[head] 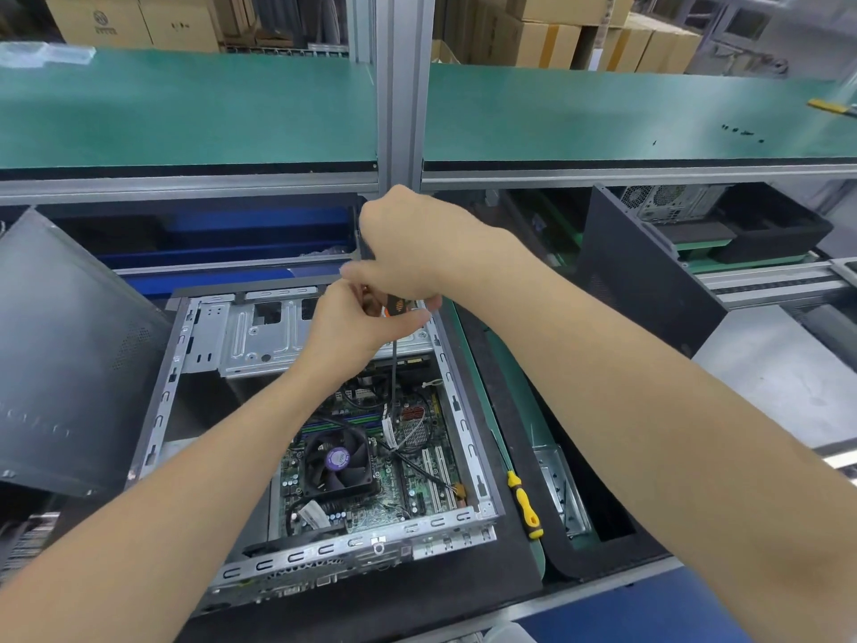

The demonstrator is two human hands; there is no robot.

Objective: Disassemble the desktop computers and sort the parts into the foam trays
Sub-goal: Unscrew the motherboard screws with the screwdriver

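An open desktop case (pixel 463 424) lies on its side before me, showing its motherboard (pixel 394 480), a CPU fan (pixel 337 461) and a silver drive cage (pixel 259 331). My right hand (pixel 412 252) grips the black and orange handle of a screwdriver (pixel 394 364), whose thin shaft points straight down into the case near the cage. My left hand (pixel 361 322) holds the same handle from below, fingers curled around it. The shaft's tip is lost among the cables.
A yellow-handled screwdriver (pixel 524 508) lies on the black foam tray (pixel 510 364) right of the case, beside a metal bracket (pixel 561 494). A removed dark side panel (pixel 65 345) leans at left, another (pixel 644 271) at right. A green shelf (pixel 185 109) spans above.
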